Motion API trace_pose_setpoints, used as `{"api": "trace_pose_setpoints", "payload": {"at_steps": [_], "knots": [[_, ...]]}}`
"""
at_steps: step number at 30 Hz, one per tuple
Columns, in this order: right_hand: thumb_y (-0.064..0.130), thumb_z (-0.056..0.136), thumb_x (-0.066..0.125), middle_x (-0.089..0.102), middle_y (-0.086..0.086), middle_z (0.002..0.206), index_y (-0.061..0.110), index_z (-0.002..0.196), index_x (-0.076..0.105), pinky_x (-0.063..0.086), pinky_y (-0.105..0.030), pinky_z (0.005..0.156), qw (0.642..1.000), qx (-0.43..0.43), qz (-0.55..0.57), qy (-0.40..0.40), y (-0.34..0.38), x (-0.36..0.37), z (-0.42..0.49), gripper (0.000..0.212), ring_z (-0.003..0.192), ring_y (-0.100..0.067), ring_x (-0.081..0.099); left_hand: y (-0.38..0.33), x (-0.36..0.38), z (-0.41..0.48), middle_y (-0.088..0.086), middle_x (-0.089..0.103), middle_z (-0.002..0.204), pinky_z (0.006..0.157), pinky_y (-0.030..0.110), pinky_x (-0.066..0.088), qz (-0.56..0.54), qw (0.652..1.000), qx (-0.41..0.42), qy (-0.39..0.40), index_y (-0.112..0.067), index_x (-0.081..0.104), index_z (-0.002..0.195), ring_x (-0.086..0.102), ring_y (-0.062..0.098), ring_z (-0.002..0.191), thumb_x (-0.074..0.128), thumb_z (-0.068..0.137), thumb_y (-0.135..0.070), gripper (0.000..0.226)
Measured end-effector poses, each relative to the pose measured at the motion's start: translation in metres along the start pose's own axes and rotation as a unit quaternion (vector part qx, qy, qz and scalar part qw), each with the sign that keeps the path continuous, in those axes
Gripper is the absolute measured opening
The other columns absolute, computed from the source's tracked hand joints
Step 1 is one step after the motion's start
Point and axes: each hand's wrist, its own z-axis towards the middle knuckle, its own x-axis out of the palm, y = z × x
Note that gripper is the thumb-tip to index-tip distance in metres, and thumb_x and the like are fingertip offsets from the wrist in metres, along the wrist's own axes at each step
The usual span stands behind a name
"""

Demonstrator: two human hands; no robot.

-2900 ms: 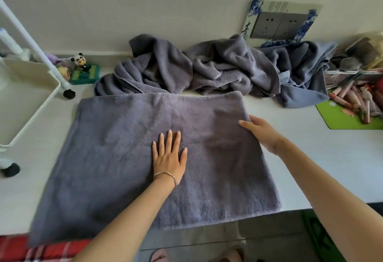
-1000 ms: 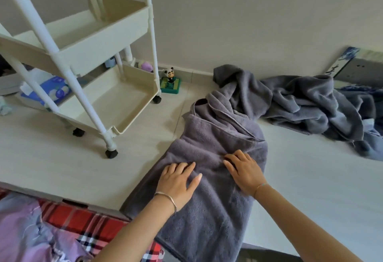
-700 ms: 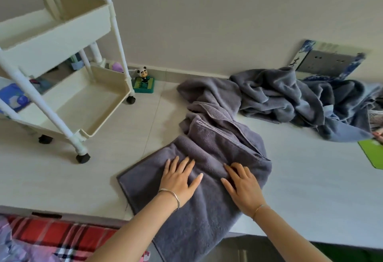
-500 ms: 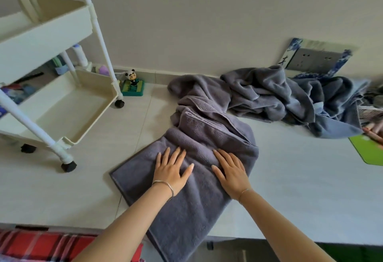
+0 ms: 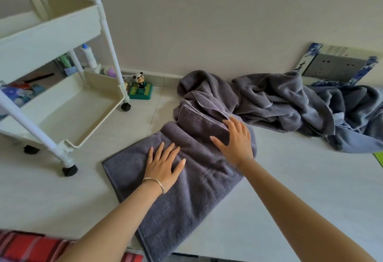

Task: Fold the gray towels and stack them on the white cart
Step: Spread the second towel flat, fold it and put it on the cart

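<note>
Tabletop [image 5: 290, 189]: flat hands [image 5: 163, 166] [image 5: 236, 141] on towel [image 5: 196, 195]

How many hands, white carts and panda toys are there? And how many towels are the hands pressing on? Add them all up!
Hands: 2, the left hand and the right hand
White cart: 1
Panda toy: 1
Gray towel under both hands: 1
Total: 5

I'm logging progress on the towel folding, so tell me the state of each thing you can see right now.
Towel: folded lengthwise, far end rumpled, near end over the edge.
Towel pile: crumpled, unfolded.
Cart: lower tray holds no towels.
Left hand: open, flat on the towel.
Right hand: open, flat on the towel.
Panda figure: upright.
</note>
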Motion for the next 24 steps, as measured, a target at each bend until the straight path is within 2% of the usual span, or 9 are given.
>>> {"api": "trace_pose_setpoints", "payload": {"at_steps": [3,5,8,11,14,16,18,22,24], "knots": [[0.069,0.080,0.050,0.053,-0.005,0.133,0.018,0.135,0.040,0.021,-0.041,0.112,0.986,0.046,-0.075,0.138,0.007,-0.003,0.012,0.076,0.126,-0.023,0.044,0.002,0.000,-0.014,-0.013,0.007,0.157,0.116,0.044,-0.009,0.004,1.000,-0.003,-0.017,-0.034,0.012,0.148,-0.003,0.017,0.145,-0.038,0.058,-0.072,0.109],[0.070,0.079,0.050,0.056,-0.004,0.128,0.018,0.131,0.045,0.026,-0.038,0.108,0.986,0.039,-0.112,0.121,0.013,0.000,0.010,0.074,0.121,-0.022,0.048,0.004,0.001,-0.019,-0.012,0.007,0.157,0.116,0.044,-0.009,0.004,1.000,-0.002,-0.011,-0.033,0.011,0.148,-0.003,0.017,0.145,-0.038,0.059,-0.071,0.108],[0.063,0.083,0.053,0.061,-0.001,0.115,0.018,0.118,0.052,0.029,-0.034,0.098,0.988,0.016,-0.140,0.059,0.024,0.000,-0.002,0.057,0.108,-0.022,0.055,0.009,0.001,-0.025,-0.009,0.014,0.156,0.116,0.044,-0.006,-0.003,1.000,-0.001,-0.003,-0.030,0.017,0.148,0.004,0.021,0.145,-0.032,0.067,-0.072,0.103],[0.050,0.085,0.060,0.069,-0.002,0.098,0.017,0.104,0.061,0.033,-0.031,0.087,0.996,-0.019,-0.077,0.044,0.036,-0.010,-0.014,0.038,0.093,-0.026,0.061,0.012,-0.003,-0.033,-0.002,0.044,0.144,0.113,0.044,0.011,0.010,1.000,0.003,0.016,-0.022,0.038,0.141,0.036,0.028,0.136,-0.007,0.090,-0.063,0.079],[0.046,0.081,0.067,0.066,0.001,0.071,0.016,0.080,0.064,0.040,-0.031,0.068,0.999,-0.033,0.041,0.009,0.039,-0.042,-0.033,0.030,0.069,-0.020,0.059,0.017,0.000,-0.043,-0.002,0.056,0.133,0.108,0.043,0.014,0.020,1.000,0.019,0.010,-0.020,0.036,0.139,0.051,0.026,0.124,0.005,0.098,-0.052,0.061],[0.045,0.080,0.069,0.051,0.007,0.054,0.019,0.064,0.055,0.035,-0.024,0.056,0.992,0.014,0.123,0.012,0.027,-0.067,-0.047,0.033,0.053,-0.008,0.045,0.016,-0.001,-0.050,-0.005,0.052,0.137,0.111,0.038,0.008,0.018,0.999,0.051,0.004,-0.023,0.029,0.142,0.049,0.022,0.126,0.006,0.099,-0.051,0.057],[0.043,0.079,0.070,0.040,0.007,0.048,0.021,0.055,0.045,0.032,-0.022,0.052,0.982,0.078,0.169,0.038,0.003,-0.084,-0.066,0.042,0.047,-0.009,0.036,0.009,0.000,-0.053,-0.007,0.048,0.140,0.110,0.036,0.008,0.033,0.994,0.102,0.003,-0.027,0.022,0.146,0.044,0.018,0.130,0.009,0.100,-0.049,0.053],[0.052,0.076,0.067,0.046,-0.010,0.055,-0.003,0.062,0.049,0.034,-0.029,0.053,0.950,0.238,0.184,0.081,-0.057,-0.092,-0.120,0.059,0.054,-0.018,0.040,-0.019,0.007,-0.051,-0.011,0.040,0.145,0.108,0.038,0.013,0.063,0.976,0.208,0.023,-0.029,0.024,0.146,0.029,0.012,0.136,0.012,0.099,-0.050,0.053],[0.054,0.075,0.065,0.050,-0.007,0.055,-0.001,0.061,0.049,0.034,-0.029,0.053,0.935,0.296,0.177,0.087,-0.082,-0.095,-0.149,0.059,0.052,-0.019,0.044,-0.039,0.012,-0.048,-0.010,0.038,0.147,0.106,0.040,0.017,0.074,0.964,0.252,0.036,-0.029,0.024,0.146,0.032,0.014,0.137,0.014,0.099,-0.051,0.053]]}}
